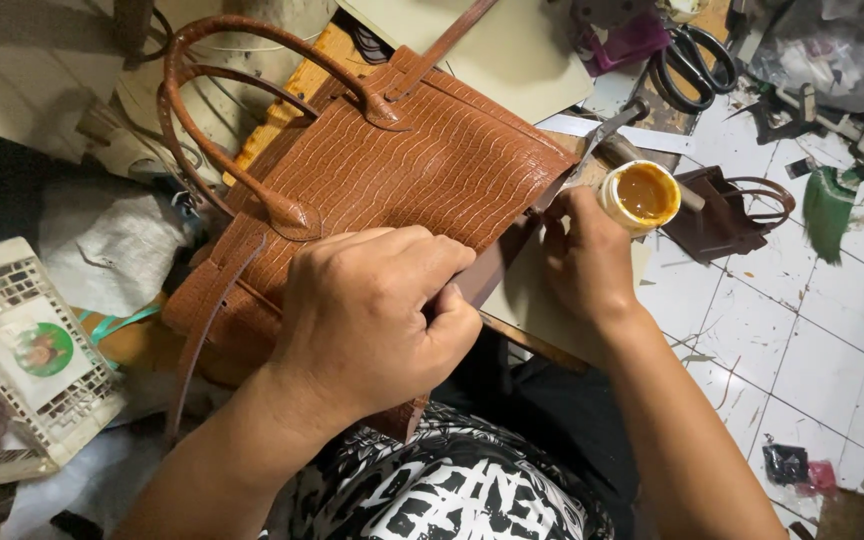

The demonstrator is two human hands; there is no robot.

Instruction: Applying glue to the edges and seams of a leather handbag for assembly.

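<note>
Hands: two, the left hand (377, 315) and the right hand (584, 255)
Brown handbags: one (402, 165)
Bag handles: two (217, 120)
Open glue pots: one (642, 195)
Black scissors: one pair (694, 62)
White plastic crates: one (22, 365)

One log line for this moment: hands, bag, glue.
left hand: grips bag edge | right hand: holds metal tool at seam | glue pot: open, beside right hand

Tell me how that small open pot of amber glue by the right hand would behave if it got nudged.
The glue pot looks small and probably light, so a nudge from the right hand would likely slide or tip it. It stands open, so the amber glue could spill onto the brown handbag. Being round, it may roll if it falls over.
</note>
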